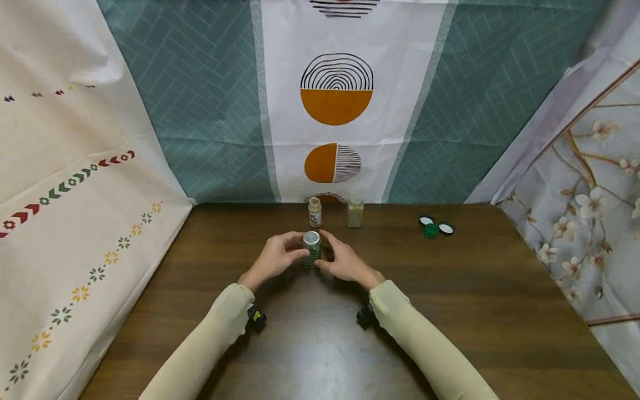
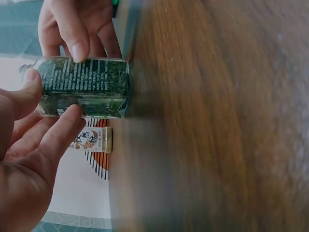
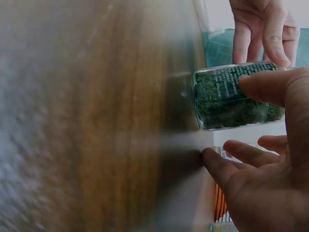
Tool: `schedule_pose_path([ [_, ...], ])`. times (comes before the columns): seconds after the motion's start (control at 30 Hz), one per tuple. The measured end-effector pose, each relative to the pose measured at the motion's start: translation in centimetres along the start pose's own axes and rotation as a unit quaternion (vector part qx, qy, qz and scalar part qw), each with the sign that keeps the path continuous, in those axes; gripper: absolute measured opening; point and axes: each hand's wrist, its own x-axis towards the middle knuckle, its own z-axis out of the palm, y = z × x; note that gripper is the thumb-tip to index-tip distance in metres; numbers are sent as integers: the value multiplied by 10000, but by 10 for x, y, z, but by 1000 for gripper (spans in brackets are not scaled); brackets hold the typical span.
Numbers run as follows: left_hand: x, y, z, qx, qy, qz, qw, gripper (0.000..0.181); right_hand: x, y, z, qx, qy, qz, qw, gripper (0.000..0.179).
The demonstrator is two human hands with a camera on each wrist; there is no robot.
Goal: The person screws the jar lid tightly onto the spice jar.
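Observation:
A clear glass jar of dried green herbs (image 1: 312, 256) stands upright between the hands, its silvery top (image 1: 311, 238) uppermost. My left hand (image 1: 276, 258) holds it from the left, thumb near its shoulder and fingers round the far side. From the right, the right hand (image 1: 345, 261) rests its thumb on the printed label side. Its other fingers (image 3: 219, 166) are spread, with a gap between them and the glass in the right wrist view. White print (image 2: 77, 75) runs along the jar in the left wrist view.
Behind the hands stand a small labelled jar (image 1: 315, 213) and a jar of pale powder (image 1: 355, 215). Loose lids lie at the back right, including a green lid (image 1: 430, 231) and a white-lined lid (image 1: 446, 228). Patterned cloth (image 1: 215, 111) hangs along the table's (image 1: 475, 289) back edge.

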Motion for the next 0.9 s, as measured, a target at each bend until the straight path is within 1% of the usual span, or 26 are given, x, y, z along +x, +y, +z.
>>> schedule_pose_path([
  [0.1, 0, 2, 1, -31, 15, 17, 10000, 41, 1, 0, 1, 178, 67, -148, 9997, 78],
  [0.17, -1, 3, 2, -45, 11, 14, 10000, 41, 0, 1, 3, 365, 76, -198, 9991, 71],
  [0.27, -2, 4, 3, -45, 8, -41, 10000, 42, -1, 2, 5, 637, 48, -169, 9978, 60],
  [0.37, -3, 6, 4, -36, 10, -108, 9999, 42, -2, 2, 6, 824, 56, -118, 9965, 54],
  [0.57, -6, 6, 6, -46, 22, -102, 9999, 41, -4, 4, 7, 915, 66, -107, 9957, 52],
  [0.73, -10, 4, 7, -70, 77, -136, 9999, 39, -7, 4, 6, 934, -55, -116, 9955, 51],
  [0.9, -11, 6, 8, -149, 36, -116, 9998, 39, -12, 4, 4, 970, -74, -172, 9951, 49],
])
